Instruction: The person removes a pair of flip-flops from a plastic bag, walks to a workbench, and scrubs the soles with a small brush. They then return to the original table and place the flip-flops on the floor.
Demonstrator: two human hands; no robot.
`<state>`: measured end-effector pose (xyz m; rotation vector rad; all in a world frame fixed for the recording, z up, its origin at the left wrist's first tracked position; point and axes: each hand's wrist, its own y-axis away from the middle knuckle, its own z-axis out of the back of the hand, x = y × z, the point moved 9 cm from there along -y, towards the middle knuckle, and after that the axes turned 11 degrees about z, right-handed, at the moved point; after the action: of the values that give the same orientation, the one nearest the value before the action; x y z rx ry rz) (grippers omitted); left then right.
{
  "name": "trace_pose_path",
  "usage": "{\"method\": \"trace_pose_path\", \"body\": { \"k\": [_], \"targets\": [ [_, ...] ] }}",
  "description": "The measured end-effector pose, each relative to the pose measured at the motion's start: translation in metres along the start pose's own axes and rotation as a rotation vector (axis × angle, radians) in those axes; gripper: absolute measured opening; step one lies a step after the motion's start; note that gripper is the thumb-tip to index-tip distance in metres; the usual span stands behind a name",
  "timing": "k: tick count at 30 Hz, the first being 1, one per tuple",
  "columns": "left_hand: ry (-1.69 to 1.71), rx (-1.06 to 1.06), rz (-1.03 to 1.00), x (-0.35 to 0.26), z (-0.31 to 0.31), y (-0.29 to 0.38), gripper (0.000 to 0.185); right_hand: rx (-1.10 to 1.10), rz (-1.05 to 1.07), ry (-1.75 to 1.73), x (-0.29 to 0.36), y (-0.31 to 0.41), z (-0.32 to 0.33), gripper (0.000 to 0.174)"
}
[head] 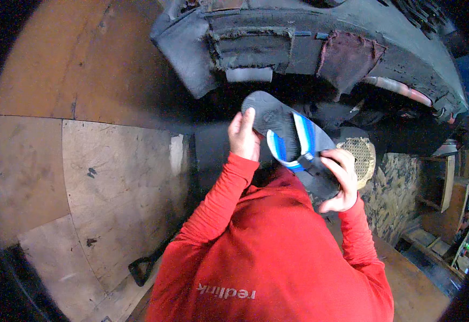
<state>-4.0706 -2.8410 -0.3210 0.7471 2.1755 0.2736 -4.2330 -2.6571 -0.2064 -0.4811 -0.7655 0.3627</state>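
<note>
A dark grey flip-flop sandal [264,116] with blue-and-white striped straps is held up in front of my chest. My left hand [244,135] grips its rounded upper-left end, the thumb lying on the footbed and the other fingers behind. At the lower-right end, my right hand [343,175] has its fingers curled over the sole near the strap joint, with the thumb lower down by the edge. A dark piece at the strap joint is blurred. Just behind my right hand is a tan perforated round pad [361,159], partly hidden by it.
A large grey machine body or bench front [258,52] spans the far side, hung with a frayed dark red cloth [349,56]. Wooden panels [113,173] line the left, with a black handle [140,269] beside them. Wooden shelving [448,205] stands at right.
</note>
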Motion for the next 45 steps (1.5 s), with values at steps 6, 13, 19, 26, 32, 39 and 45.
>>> {"method": "trace_pose_path", "body": {
  "k": [6, 13, 19, 26, 32, 39, 45],
  "targets": [
    [-0.294, 0.055, -0.209, -0.036, -0.032, 0.039, 0.027, -0.312, -0.517, -0.499, -0.035, -0.014, 0.001, 0.08],
    [-0.276, 0.053, -0.07, -0.018, -0.03, 0.031, 0.033, -0.235, -0.608, -0.994, -0.039, -0.041, -0.081, 0.048],
    [-0.24, 0.054, 0.164, -0.002, 0.034, 0.058, 0.066, -0.296, -0.626, -1.084, -0.044, -0.039, -0.081, 0.044],
    [-0.316, 0.168, 0.271, 0.035, 0.066, 0.085, 0.063, -0.324, -0.623, -1.113, -0.048, -0.04, -0.083, 0.043],
    [-0.221, 0.148, 0.138, 0.018, 0.039, 0.056, 0.06, -0.261, -0.629, -1.206, -0.058, -0.038, -0.095, 0.039],
    [-0.247, 0.146, 0.132, 0.022, 0.01, 0.001, 0.038, -0.056, -0.482, -0.69, -0.076, -0.045, -0.127, 0.09],
    [-0.502, 0.051, -0.185, -0.011, 0.015, -0.011, 0.037, 0.135, -0.233, -0.731, -0.065, -0.083, -0.158, 0.112]
  ]
}}
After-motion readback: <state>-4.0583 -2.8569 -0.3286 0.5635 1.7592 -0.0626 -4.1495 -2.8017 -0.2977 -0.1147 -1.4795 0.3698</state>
